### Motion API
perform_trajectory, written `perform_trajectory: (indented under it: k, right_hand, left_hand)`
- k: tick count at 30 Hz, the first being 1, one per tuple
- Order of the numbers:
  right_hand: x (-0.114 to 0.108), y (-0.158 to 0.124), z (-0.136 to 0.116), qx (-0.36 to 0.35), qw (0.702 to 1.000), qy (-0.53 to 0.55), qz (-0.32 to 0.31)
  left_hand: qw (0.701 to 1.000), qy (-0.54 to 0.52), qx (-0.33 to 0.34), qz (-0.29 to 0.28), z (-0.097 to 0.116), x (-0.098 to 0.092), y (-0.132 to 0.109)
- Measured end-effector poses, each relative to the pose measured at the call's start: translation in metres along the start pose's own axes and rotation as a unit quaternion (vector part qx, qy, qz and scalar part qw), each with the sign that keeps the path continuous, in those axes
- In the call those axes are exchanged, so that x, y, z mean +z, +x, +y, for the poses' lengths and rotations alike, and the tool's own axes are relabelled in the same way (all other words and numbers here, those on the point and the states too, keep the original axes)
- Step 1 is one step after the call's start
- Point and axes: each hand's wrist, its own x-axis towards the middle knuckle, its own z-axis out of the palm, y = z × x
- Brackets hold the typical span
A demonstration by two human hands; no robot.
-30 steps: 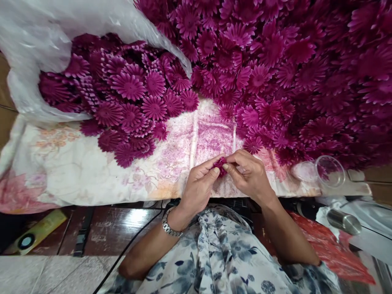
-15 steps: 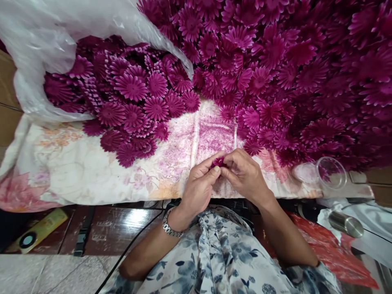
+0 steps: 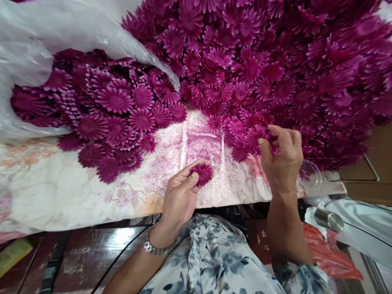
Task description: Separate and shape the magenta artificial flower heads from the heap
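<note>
My left hand point(image 3: 180, 194) pinches a small magenta fabric flower point(image 3: 202, 173) between thumb and fingers, just above the stained cloth point(image 3: 70, 196). My right hand point(image 3: 283, 157) is further right, at the near edge of the big heap of magenta flowers point(image 3: 275, 69). Its fingers are curled round a flower in that heap. A second batch of the same flowers point(image 3: 107, 110) spills from a clear plastic bag point(image 3: 36, 45) at the left.
A clear plastic cup point(image 3: 310, 173) lies on its side right of my right hand. A metal cylinder point(image 3: 329, 220) and red plastic point(image 3: 327, 253) lie at the lower right. Dark wooden floor point(image 3: 101, 249) and a black cable show below the cloth. A yellow object point(image 3: 12, 253) lies at the far left.
My hands, which worked together on one flower, have parted. The right hand moved up and right to the heap; the left keeps the flower. The view shifted to the right.
</note>
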Motion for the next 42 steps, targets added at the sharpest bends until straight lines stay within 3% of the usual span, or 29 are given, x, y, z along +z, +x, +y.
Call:
perform_trajectory:
  k: [2,4,7,10,16,18,21,24,26,28,30,32,38,42]
  right_hand:
    - [-0.002,0.001,-0.001,0.0,1.0,0.004,-0.011]
    - [-0.001,-0.006,-0.015,-0.026,0.994,0.084,-0.066]
    - [0.004,-0.025,-0.044,-0.052,0.952,0.228,-0.2]
    - [0.011,-0.038,-0.061,-0.025,0.925,0.286,-0.251]
    - [0.013,-0.036,-0.06,-0.015,0.928,0.29,-0.234]
    - [0.011,-0.027,-0.048,-0.025,0.953,0.251,-0.167]
    - [0.008,-0.008,-0.018,-0.036,0.995,0.096,-0.001]
    - [0.003,0.005,0.001,-0.001,0.999,-0.009,0.043]
    - [0.002,0.002,-0.006,-0.014,0.999,0.03,0.019]
    - [0.005,-0.01,-0.026,-0.068,0.986,0.136,-0.064]
    - [0.011,-0.023,-0.046,-0.09,0.944,0.247,-0.198]
    - [0.017,-0.031,-0.06,-0.069,0.917,0.302,-0.253]
    - [0.02,-0.036,-0.064,-0.03,0.916,0.317,-0.243]
    - [0.014,-0.032,-0.058,-0.041,0.939,0.277,-0.199]
  left_hand:
    - [1.0,0.004,-0.008,-0.001,-0.001,0.003,0.001]
    - [1.0,0.004,-0.014,-0.005,-0.003,0.006,0.002]
    - [0.999,0.002,-0.027,-0.032,-0.006,0.01,0.002]
    - [0.996,0.0,-0.049,-0.071,-0.008,0.012,-0.002]
    - [0.997,0.003,-0.026,-0.075,-0.012,0.008,-0.006]
    - [0.998,-0.01,-0.021,-0.065,-0.012,0.007,-0.005]
    - [0.998,-0.028,-0.023,-0.056,-0.01,0.004,-0.004]
    - [0.998,-0.03,-0.031,-0.045,-0.008,0.002,-0.003]
    - [0.998,-0.031,-0.032,-0.039,-0.009,0.003,-0.002]
    - [0.998,-0.033,-0.03,-0.041,-0.009,0.005,-0.002]
    - [0.998,-0.037,-0.031,-0.05,-0.011,0.007,-0.002]
    - [0.997,-0.035,-0.032,-0.063,-0.013,0.008,-0.004]
    - [0.998,0.009,-0.012,-0.06,-0.017,0.005,-0.006]
    - [0.999,0.009,-0.009,-0.037,-0.014,0.004,-0.004]
